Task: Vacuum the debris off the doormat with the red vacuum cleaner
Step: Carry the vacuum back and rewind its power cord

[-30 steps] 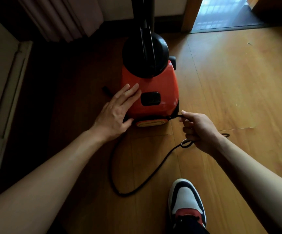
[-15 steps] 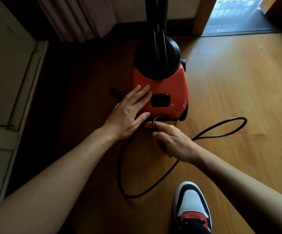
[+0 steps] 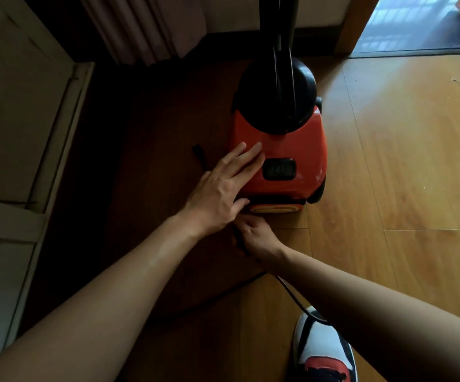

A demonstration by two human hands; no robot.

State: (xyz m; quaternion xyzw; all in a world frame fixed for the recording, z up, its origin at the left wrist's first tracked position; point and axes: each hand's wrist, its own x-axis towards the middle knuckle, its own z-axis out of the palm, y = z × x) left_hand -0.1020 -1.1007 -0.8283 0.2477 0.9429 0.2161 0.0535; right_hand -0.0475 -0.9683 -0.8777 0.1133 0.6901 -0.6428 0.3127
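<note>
Pressing flat on the red vacuum [image 3: 292,144], the left hand [image 3: 220,188] lies with fingers straight and close together on the casing's near left side, just beside the dark switch panel [image 3: 279,169]. The vacuum stands on the wood floor [image 3: 402,161], its black dome [image 3: 264,100] and upright tube toward the curtain [image 3: 146,26] and wall, with a doorway [image 3: 416,23] off to the right. Just below the left hand, at the vacuum's rear edge, the right hand [image 3: 259,238] has its fingers curled round the black cord [image 3: 292,295]; its fingertips are partly hidden. The cord trails back along the floor under the right forearm toward a shoe [image 3: 322,346]
</note>
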